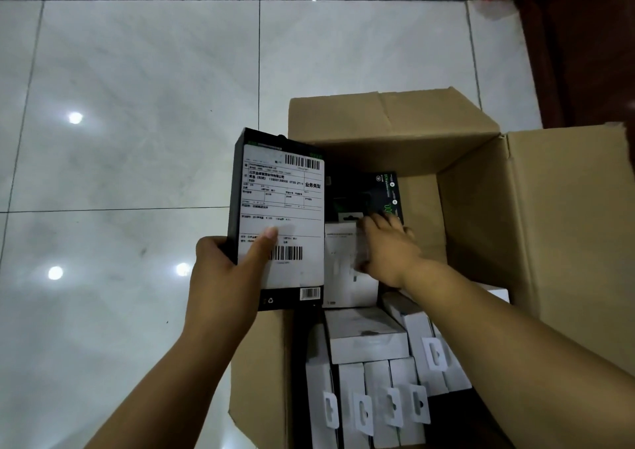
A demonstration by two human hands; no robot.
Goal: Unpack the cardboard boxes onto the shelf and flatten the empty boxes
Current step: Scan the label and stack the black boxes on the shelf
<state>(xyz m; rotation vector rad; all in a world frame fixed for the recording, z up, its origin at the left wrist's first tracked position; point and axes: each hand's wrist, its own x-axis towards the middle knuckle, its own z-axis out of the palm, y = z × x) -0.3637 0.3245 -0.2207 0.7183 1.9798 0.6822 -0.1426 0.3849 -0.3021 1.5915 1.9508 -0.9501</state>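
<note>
Right hand reaches into the carton; left hand grips a black box.
Fingers curl on a white box lying lengthwise just right of the black box.

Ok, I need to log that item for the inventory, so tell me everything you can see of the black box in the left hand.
The black box is a flat, rectangular retail pack, seemingly card. A large white shipping label with two barcodes and printed text covers most of its facing side; a smaller barcode sticker and a recycling mark sit at its bottom. It is held upright, slightly tilted, over the left edge of the open cardboard carton. The left hand grips its lower left, thumb on the label.
</note>
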